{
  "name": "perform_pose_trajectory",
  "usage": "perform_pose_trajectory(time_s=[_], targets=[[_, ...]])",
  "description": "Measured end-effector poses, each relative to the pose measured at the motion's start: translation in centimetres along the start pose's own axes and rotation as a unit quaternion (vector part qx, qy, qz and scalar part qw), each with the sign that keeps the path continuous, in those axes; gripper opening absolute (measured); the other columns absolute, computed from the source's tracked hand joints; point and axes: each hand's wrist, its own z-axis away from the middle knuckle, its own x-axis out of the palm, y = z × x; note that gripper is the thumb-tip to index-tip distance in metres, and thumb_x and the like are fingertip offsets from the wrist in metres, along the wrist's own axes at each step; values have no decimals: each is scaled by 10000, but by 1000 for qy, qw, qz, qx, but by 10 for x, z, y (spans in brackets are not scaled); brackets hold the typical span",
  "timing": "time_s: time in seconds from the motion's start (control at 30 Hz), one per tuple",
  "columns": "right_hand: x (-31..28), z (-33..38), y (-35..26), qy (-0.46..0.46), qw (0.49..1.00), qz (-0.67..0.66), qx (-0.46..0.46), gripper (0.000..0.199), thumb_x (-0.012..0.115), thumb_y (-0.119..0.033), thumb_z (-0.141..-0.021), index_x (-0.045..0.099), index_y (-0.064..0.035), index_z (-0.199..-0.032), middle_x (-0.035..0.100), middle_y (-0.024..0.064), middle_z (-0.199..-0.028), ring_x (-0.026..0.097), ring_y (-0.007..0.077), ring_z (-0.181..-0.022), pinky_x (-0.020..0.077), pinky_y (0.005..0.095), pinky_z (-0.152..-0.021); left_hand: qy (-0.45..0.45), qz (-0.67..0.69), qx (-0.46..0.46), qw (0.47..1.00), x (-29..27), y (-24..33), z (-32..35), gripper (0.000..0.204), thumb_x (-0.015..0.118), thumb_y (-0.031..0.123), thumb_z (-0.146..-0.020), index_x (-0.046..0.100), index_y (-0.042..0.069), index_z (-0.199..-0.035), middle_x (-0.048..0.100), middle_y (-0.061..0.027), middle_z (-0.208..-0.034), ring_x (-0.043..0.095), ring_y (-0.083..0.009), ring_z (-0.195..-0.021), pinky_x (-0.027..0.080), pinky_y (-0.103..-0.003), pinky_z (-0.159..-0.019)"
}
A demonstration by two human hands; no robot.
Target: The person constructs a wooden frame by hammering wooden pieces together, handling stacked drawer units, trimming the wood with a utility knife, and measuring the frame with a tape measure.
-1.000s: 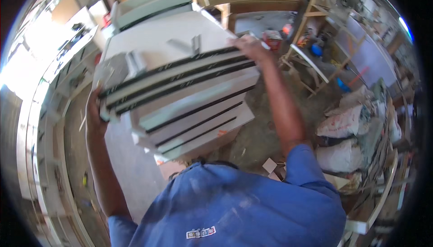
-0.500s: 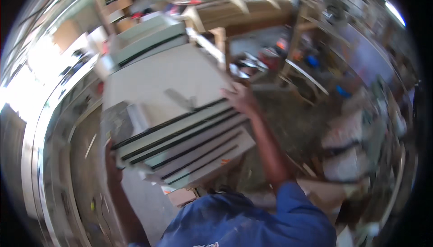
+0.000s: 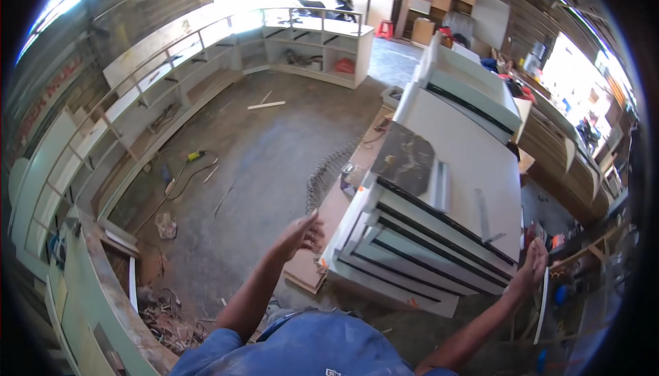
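A stack of white panels with dark edge strips (image 3: 419,245) lies in front of me on a work surface, under a large white board (image 3: 473,163) with a dark stone-like slab (image 3: 405,156) on it. My left hand (image 3: 300,234) hovers just left of the stack's near corner with fingers spread, holding nothing. My right hand (image 3: 532,266) is flat against the right end of the stack, fingers apart. Both forearms come up from my blue shirt at the lower edge.
Curved white shelving (image 3: 165,81) runs along the left and far side of the dusty floor. A coiled spring-like hose (image 3: 322,173) lies left of the panels. A white cabinet unit (image 3: 473,88) sits beyond. Wood scraps (image 3: 165,314) lie at lower left, clutter at the right.
The view has swung round sharply. Earlier both hands gripped the panel stack at its sides; now the stack rests in front of me and the left hand is off it.
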Motion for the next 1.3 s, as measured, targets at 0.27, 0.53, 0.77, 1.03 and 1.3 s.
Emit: perform_pose_trajectory(time_s=[0.27,0.53,0.77,1.03,1.3], targets=[[155,159,-176,-120,983,-103,-93,237,564,-175,-1005,654,36,-1064,678,121,-1020,608,188,-951,489,319,-874,268,-325,-350,836,-233,-343,132,618,624,583,-806,729,4,-995,709,-245,-1088,689,-390,-1011,533,-463,-864],[344,346,-245,-658,739,21,-145,262,672,-183,-908,683,1,-1094,680,136,-982,678,242,-909,541,342,-836,323,-206,-469,796,-349,-421,302,592,587,466,-888,683,-88,-1073,669,-285,-1131,724,-325,-887,574,-431,-777],[488,475,-59,-783,597,151,-81,408,680,-348,-870,709,-16,-1104,708,200,-1055,687,316,-995,532,407,-865,404,-80,-404,817,-461,-383,290,481,635,378,-897,678,-94,-977,713,-203,-886,721,-310,-727,582,-409,-574],[455,537,198,-834,368,398,102,495,687,-440,-791,743,-13,-1037,725,181,-1075,691,337,-1011,547,451,-835,461,66,-268,843,-486,-338,224,417,652,364,-912,677,-52,-896,685,-163,-758,688,-238,-581,554,-376,-486],[562,549,253,-787,435,369,235,392,732,-334,-783,747,-33,-1034,722,174,-1078,681,327,-980,538,482,-827,358,-207,-451,791,-502,-299,203,472,632,398,-918,680,-69,-971,701,-216,-874,707,-302,-750,558,-430,-629]])
